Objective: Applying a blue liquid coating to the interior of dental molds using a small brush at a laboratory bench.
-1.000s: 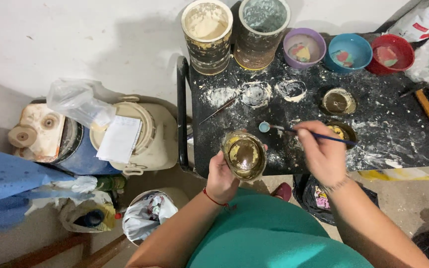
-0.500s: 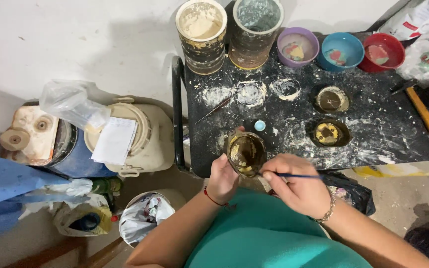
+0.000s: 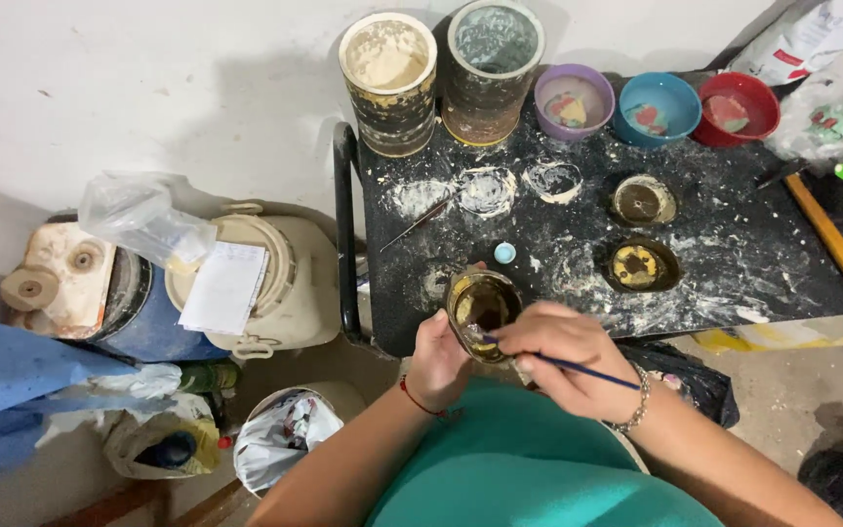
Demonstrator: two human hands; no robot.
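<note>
A pale, scuffed floor (image 3: 148,88) fills the upper left, lit evenly with soft shadows beside the furniture. A black tabletop (image 3: 734,254), speckled with white splashes, has a dark metal frame (image 3: 345,234) along its left edge. Left of it stand a cream plastic drum (image 3: 290,283) and a blue cloth (image 3: 12,381). A waste bin (image 3: 290,439) lined with a bag sits below.

Your left hand (image 3: 438,359) holds a small bowl (image 3: 481,304) at the near edge of the tabletop (image 3: 734,254). Your right hand (image 3: 566,356), just right of it, holds a thin brush (image 3: 578,369) whose tip sits in the bowl. Two tall cylinders (image 3: 441,73) stand at the far edge, with three bowls (image 3: 654,105) in a row to their right. Two small dishes (image 3: 643,234) lie right of centre. A lidded bucket (image 3: 265,278) stands left of the tabletop.
</note>
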